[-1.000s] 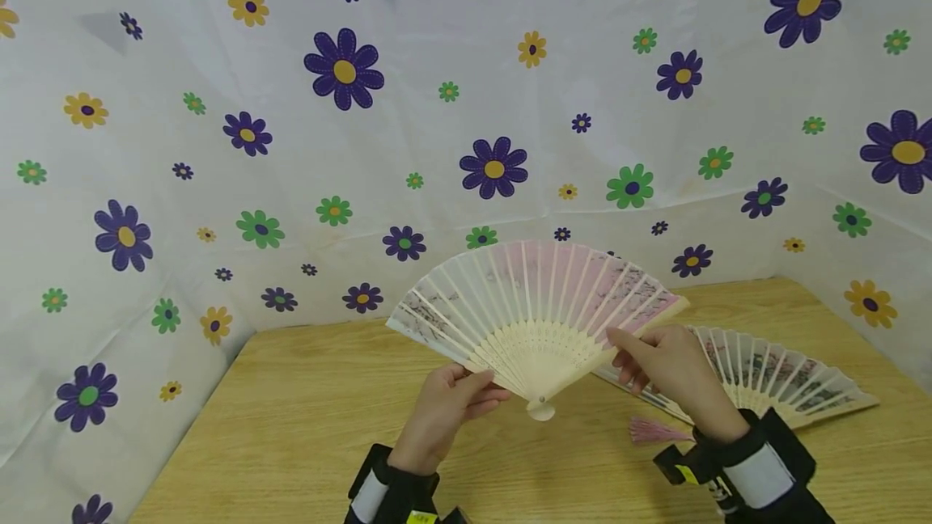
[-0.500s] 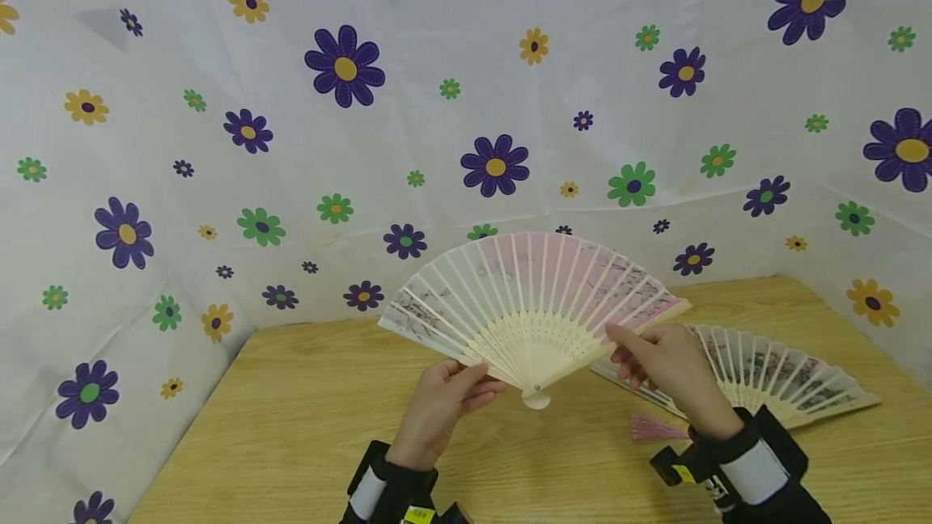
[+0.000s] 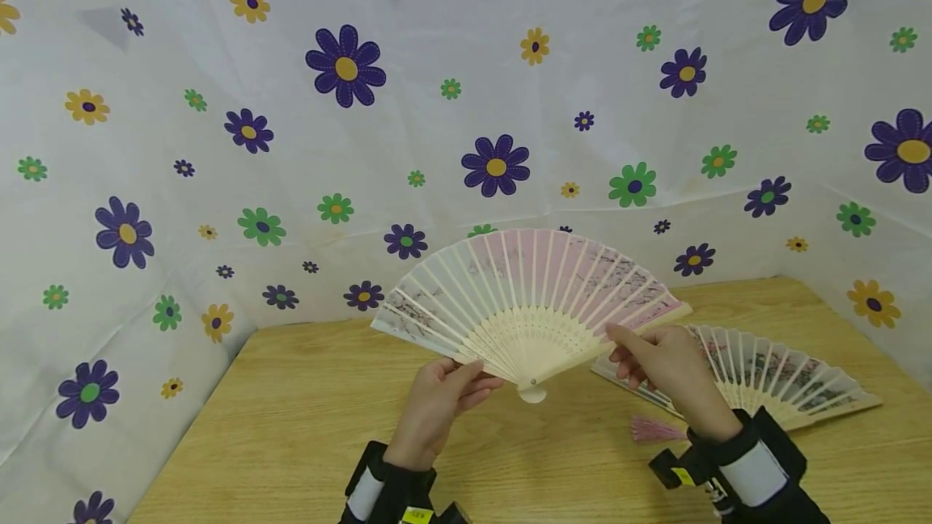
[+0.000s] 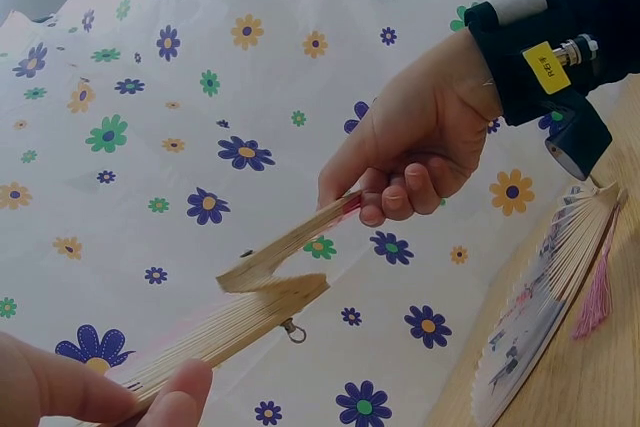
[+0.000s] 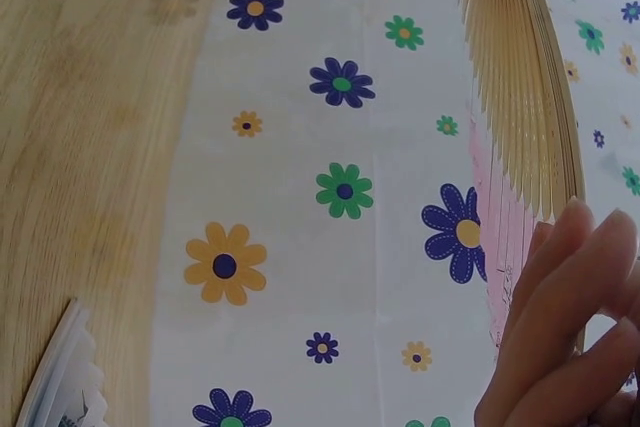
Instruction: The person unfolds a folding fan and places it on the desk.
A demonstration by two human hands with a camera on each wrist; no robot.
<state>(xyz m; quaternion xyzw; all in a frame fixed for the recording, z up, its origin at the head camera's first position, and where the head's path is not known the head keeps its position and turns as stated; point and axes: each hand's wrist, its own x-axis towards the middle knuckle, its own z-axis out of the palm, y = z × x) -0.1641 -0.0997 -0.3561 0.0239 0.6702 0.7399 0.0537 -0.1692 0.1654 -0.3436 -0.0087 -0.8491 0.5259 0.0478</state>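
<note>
A folding fan (image 3: pixel 535 297) with pale ribs and a leaf fading from white to pink with dark branch prints is spread wide above the table. My left hand (image 3: pixel 440 403) pinches its left outer rib between thumb and fingers. On the opposite side my right hand (image 3: pixel 670 362) grips the right outer rib. The fan's pivot end points down toward me; a small metal ring (image 4: pixel 294 331) hangs there in the left wrist view. Behind my right hand a second spread folding fan (image 3: pixel 782 378), white with a floral print, lies on the table, partly hidden by that hand and wrist.
A pink tassel (image 3: pixel 657 428) lies on the wooden table (image 3: pixel 291 427), beside the second fan. White cloth (image 3: pixel 437 136) printed with purple, green and yellow flowers hangs behind and at both sides of the table. Each wrist wears a black strap with a small camera.
The held fan has risen slightly, and its left side and pivot have shifted a little left with my left hand. My right hand has barely moved. The fan on the table stays put.
</note>
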